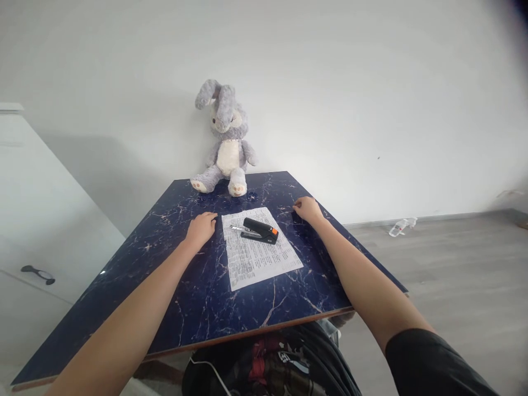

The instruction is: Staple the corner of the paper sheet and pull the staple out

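Observation:
A black stapler [260, 231] with an orange patch lies on a printed sheet of paper [268, 270] in the middle of the dark blue marbled table [198, 308]. Its jaws are apart, and a metal strip sticks out between them toward the left. My left hand [201, 228] rests on the table just left of the sheet, fingers stretched forward and holding nothing. Beyond the paper's right side, my right hand [308, 209] lies near the table's right edge with its fingers curled in; no object shows in it. Neither hand touches the stapler.
A grey plush rabbit [228, 157] sits at the table's back edge against the white wall [350, 99]. At the left stands a white cabinet [45, 214] with a dark handle. Clear plastic bottles [401, 226] lie on the grey floor to the right.

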Motion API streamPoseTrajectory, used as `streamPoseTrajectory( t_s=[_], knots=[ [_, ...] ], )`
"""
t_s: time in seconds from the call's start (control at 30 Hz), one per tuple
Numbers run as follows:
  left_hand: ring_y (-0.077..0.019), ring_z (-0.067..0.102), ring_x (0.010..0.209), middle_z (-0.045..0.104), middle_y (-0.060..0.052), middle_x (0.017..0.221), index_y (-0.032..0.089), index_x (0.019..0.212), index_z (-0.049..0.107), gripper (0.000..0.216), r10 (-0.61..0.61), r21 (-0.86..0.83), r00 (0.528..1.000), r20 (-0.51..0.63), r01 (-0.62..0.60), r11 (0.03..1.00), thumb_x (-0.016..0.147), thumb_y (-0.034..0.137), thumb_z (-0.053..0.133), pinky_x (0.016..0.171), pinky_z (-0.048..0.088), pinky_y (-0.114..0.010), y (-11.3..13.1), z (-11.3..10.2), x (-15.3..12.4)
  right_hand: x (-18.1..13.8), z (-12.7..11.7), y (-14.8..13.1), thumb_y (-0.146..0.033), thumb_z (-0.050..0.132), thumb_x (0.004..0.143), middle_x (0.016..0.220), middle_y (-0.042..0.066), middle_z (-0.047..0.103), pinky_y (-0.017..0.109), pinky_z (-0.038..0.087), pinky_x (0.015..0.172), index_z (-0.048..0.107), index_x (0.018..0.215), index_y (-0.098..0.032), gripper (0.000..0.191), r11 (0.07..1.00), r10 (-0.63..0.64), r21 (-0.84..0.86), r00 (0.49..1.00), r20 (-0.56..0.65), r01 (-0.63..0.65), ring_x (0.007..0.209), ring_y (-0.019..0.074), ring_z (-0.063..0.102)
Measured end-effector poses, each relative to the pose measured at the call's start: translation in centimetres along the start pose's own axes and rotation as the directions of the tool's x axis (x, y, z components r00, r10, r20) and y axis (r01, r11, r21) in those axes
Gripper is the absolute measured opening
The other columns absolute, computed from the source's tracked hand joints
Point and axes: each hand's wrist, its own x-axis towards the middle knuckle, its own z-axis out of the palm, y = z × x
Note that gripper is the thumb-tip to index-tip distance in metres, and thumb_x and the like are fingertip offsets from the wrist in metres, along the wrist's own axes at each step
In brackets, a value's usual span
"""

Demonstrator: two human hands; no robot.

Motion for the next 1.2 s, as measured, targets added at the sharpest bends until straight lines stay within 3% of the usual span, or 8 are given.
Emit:
streamPoseTrajectory(
  t_s=[0.23,0.37,0.47,0.53,0.67,0.87,1.0,1.2],
  knots=[
    [-0.0353,0.073,0.094,0.077,-0.016,0.097,0.021,0.09,0.077,0.022,-0.023,0.08,1.0,-0.017,0.024,0.996,0.091,0.016,0.056,0.085,0.054,-0.044,0.8,-0.8,-0.4,0.1,0.8,-0.1,-0.023,0.068,0.094,0.122,0.024,0.066,0.042,0.051,0.097,0.078,0.107,-0.009,0.022,0.997,0.017,-0.078,1.0,0.024,-0.015,0.118,0.0361,0.062],
    [-0.0275,0.075,0.086,0.078,-0.011,0.094,0.021,0.107,0.075,0.023,-0.081,-0.374,0.993,-0.082,0.045,0.926,0.092,0.02,0.058,0.082,0.057,-0.04,1.9,-0.3,-0.5,-0.3,0.1,-1.1,-0.03,0.07,0.095,0.122,0.02,0.064,0.04,0.051,0.096,0.074,0.119,-0.011,0.031,0.996,-0.088,-0.018,0.996,-0.022,0.087,0.109,0.0309,0.064],
    [-0.0225,0.073,0.079,0.077,-0.009,0.09,0.019,0.111,0.075,0.026,-0.14,-0.735,0.989,-0.044,0.063,0.675,0.092,0.031,0.062,0.073,0.059,-0.036,3.4,0.1,-0.8,-1.3,-0.3,-3.3,-0.026,0.065,0.097,0.11,0.012,0.067,0.036,0.052,0.089,0.076,0.107,-0.015,0.019,0.927,-0.322,0.17,0.942,-0.098,0.334,0.092,0.0233,0.066],
    [-0.0215,0.073,0.078,0.077,-0.009,0.092,0.018,0.107,0.077,0.03,-0.155,-0.822,0.987,-0.036,0.059,0.566,0.087,0.038,0.07,0.073,0.061,-0.036,4.3,0.2,-1.0,-2.3,-0.5,-5.3,-0.025,0.063,0.097,0.104,0.01,0.067,0.035,0.052,0.085,0.076,0.1,-0.016,0.016,0.837,-0.446,0.279,0.883,-0.148,0.47,0.086,0.0215,0.065],
    [-0.0221,0.073,0.074,0.077,-0.008,0.09,0.019,0.11,0.079,0.035,-0.071,-0.739,0.994,-0.079,-0.011,0.673,0.083,0.042,0.076,0.075,0.061,-0.037,5.0,-0.1,-1.2,-4.6,-0.6,-9.3,-0.033,0.063,0.099,0.108,0.01,0.066,0.035,0.054,0.082,0.075,0.105,-0.018,0.02,0.697,-0.567,0.438,0.81,-0.147,0.568,0.087,0.0208,0.065],
    [-0.0291,0.074,0.098,0.079,-0.008,0.103,0.024,0.102,0.078,0.018,0.142,-0.521,0.988,-0.068,-0.156,0.839,0.091,0.034,0.067,0.095,0.055,-0.044,5.7,-0.9,-1.6,-6.2,-0.3,-11.1,-0.056,0.069,0.096,0.119,0.012,0.06,0.04,0.052,0.091,0.07,0.125,-0.019,0.047,0.637,-0.701,0.496,0.711,0.054,0.59,0.098,0.0241,0.063],
    [-0.0309,0.071,0.105,0.078,-0.008,0.108,0.024,0.098,0.077,0.015,0.273,-0.467,0.962,-0.024,-0.252,0.847,0.09,0.026,0.065,0.099,0.052,-0.045,6.3,-0.7,-1.7,-6.2,0.7,-10.8,-0.057,0.066,0.099,0.11,0.011,0.06,0.039,0.05,0.089,0.07,0.114,-0.016,0.044,0.616,-0.749,0.492,0.651,0.124,0.615,0.097,0.0252,0.06],
    [-0.0281,0.072,0.102,0.078,-0.008,0.109,0.023,0.1,0.077,0.018,0.285,-0.505,0.958,0.024,-0.234,0.831,0.089,0.026,0.064,0.094,0.055,-0.042,5.8,0.6,-1.5,-6.1,1.2,-10.8,-0.054,0.064,0.1,0.11,0.011,0.059,0.039,0.049,0.089,0.067,0.11,-0.016,0.04,0.612,-0.752,0.502,0.647,0.13,0.611,0.096,0.0248,0.058]
  ],
)
